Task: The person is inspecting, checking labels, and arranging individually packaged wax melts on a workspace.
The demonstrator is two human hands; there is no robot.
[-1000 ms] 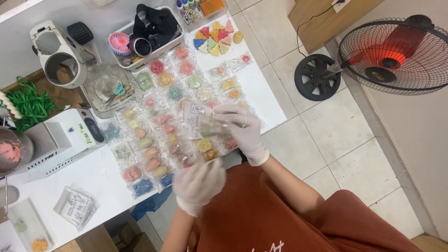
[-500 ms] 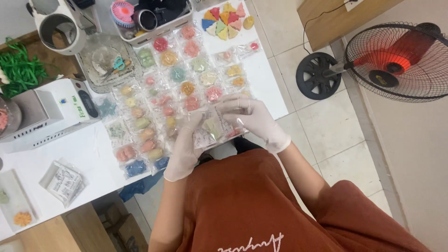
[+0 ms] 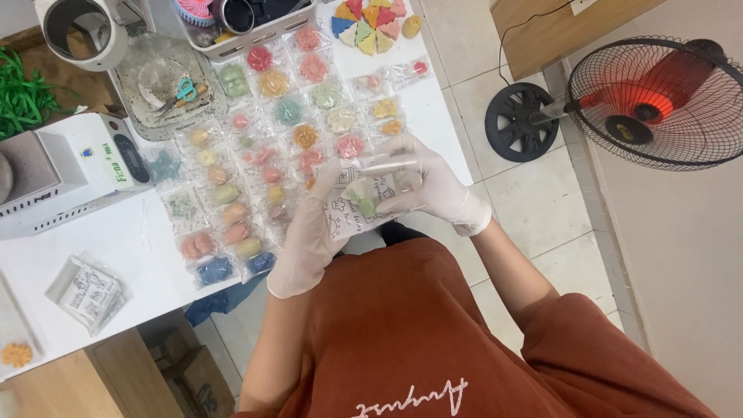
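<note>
Both my hands wear thin white gloves and meet over the table's near edge. My left hand (image 3: 313, 232) holds the lower left side of a small clear printed bag (image 3: 364, 190). My right hand (image 3: 429, 186) grips the bag's right side and top. Pale green and cream shaped pieces show through the plastic. Just beyond the bag, rows of small clear packets (image 3: 271, 155) with coloured shaped pieces lie spread on the white table (image 3: 147, 232).
A stack of empty printed bags (image 3: 87, 290) lies near left. A white machine (image 3: 70, 166) stands at left, a tray with scissors (image 3: 166, 85) behind it, a basket (image 3: 232, 23) at the back. A floor fan (image 3: 650, 101) stands to the right.
My hands have drawn closer to my body with the bag. My left hand has come up from the table edge onto the bag's left side.
</note>
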